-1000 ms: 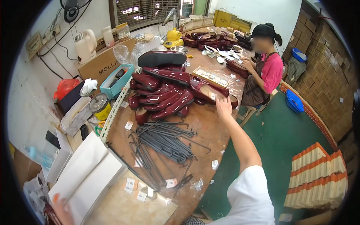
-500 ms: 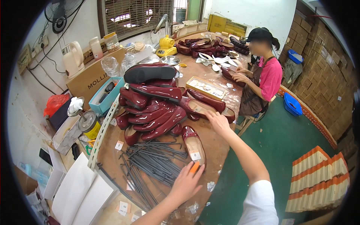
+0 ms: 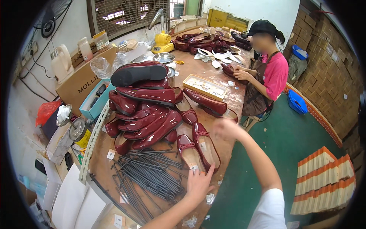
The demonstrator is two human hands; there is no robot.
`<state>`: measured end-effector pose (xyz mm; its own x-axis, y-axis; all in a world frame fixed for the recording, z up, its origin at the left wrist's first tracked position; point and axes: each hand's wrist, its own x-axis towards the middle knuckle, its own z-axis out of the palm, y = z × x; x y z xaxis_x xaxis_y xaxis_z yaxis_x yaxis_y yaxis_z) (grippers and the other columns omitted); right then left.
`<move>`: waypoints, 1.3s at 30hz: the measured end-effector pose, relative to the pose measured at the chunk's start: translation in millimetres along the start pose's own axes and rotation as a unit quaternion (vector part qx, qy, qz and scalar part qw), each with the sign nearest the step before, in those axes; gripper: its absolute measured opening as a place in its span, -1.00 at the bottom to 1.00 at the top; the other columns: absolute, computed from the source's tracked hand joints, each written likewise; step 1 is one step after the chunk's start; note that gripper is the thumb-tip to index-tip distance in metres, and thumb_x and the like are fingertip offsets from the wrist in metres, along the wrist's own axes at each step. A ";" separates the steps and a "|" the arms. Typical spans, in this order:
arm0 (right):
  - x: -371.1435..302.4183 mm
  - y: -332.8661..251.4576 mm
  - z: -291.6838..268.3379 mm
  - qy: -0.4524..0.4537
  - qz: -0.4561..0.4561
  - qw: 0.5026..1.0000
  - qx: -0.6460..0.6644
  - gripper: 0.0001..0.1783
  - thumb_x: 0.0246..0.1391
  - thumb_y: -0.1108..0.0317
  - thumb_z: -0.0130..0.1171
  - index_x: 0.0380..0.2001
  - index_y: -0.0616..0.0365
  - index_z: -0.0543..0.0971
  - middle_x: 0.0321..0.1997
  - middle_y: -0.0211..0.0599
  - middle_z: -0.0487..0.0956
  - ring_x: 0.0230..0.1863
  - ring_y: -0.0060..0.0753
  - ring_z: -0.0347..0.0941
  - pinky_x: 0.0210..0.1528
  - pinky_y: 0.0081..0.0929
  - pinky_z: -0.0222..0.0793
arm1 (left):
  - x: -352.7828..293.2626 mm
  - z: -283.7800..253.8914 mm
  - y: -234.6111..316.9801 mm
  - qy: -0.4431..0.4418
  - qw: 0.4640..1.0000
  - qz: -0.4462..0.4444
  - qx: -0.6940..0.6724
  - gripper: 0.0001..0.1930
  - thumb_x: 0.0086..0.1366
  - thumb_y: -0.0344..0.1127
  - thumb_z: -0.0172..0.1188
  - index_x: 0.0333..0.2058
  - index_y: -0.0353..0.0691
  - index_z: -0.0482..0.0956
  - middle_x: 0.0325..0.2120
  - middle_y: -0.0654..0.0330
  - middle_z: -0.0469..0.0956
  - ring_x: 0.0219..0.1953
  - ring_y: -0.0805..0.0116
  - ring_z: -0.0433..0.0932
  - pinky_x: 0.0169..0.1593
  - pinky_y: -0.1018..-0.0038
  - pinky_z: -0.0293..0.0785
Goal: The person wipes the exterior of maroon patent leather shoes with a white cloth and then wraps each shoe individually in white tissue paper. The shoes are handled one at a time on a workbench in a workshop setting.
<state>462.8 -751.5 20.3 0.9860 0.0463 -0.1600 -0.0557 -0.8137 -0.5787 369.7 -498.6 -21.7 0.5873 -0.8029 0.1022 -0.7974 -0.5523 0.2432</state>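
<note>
Two glossy dark-red flat shoes with bows lie side by side near the table's right edge: a left shoe (image 3: 187, 143) and a right shoe (image 3: 206, 147), each with a small pale label inside. My left hand (image 3: 199, 186), fingers spread, reaches the heel ends of both. My right hand (image 3: 228, 129) is over the table edge, smeared by motion, apparently off the shoes; its fingers do not show clearly. Behind the pair, another bow shoe (image 3: 187, 112) and a sideways shoe (image 3: 204, 101) lie beside a heap of red shoes (image 3: 146, 122).
Dark bent metal rods (image 3: 152, 173) cover the table left of the pair. A shallow box of labels (image 3: 206, 87) sits farther back. Across the table a person in a pink shirt (image 3: 275, 76) handles a shoe. Orange-and-cream stacked pieces (image 3: 324, 183) stand on the green floor.
A second shoe now lies right beside the one near my left hand. My right hand has moved toward me, away from the shoes farther back. The view has shifted slightly.
</note>
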 end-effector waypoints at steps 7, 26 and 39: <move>62.3 40.1 -1.9 0.311 -0.032 0.889 -0.336 -0.70 -0.20 0.33 0.31 -0.35 0.20 0.51 -0.31 -0.13 0.54 -0.18 -0.04 0.39 -0.07 -0.17 0.32 | 9.6 14.3 -13.5 0.041 0.990 -0.033 -0.134 -0.48 -0.02 -0.08 0.35 -0.15 -0.15 0.33 -0.51 0.09 0.53 -0.44 0.07 0.56 -0.37 0.28 0.42; -227.0 -292.9 244.4 0.098 -0.571 0.815 0.019 -0.84 -0.16 0.29 0.31 -0.51 0.00 0.51 -0.71 -0.49 0.36 -0.70 -0.42 0.31 -0.63 -0.43 0.21 | -447.1 -160.8 70.7 0.044 0.890 -0.453 0.033 -0.72 0.11 -0.06 0.25 -0.29 -0.04 0.45 -0.55 0.19 0.44 -0.60 0.17 0.51 -0.62 0.35 0.41; -232.7 -382.2 325.5 -0.062 -0.494 0.867 0.005 -0.79 -0.08 0.35 0.21 -0.31 0.13 0.56 -0.43 -0.26 0.53 -0.25 -0.12 0.42 -0.22 -0.28 0.38 | -520.2 -192.2 -188.8 0.224 0.838 -0.406 0.288 -0.52 0.21 0.03 0.09 0.07 0.02 0.42 0.10 -0.07 0.29 0.15 -0.04 0.23 0.12 0.07 0.19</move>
<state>203.5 -262.7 18.3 0.5294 0.7802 0.3333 0.8041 -0.3363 -0.4902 241.3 66.4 64.7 0.8589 -0.0152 0.5119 0.0322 -0.9960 -0.0837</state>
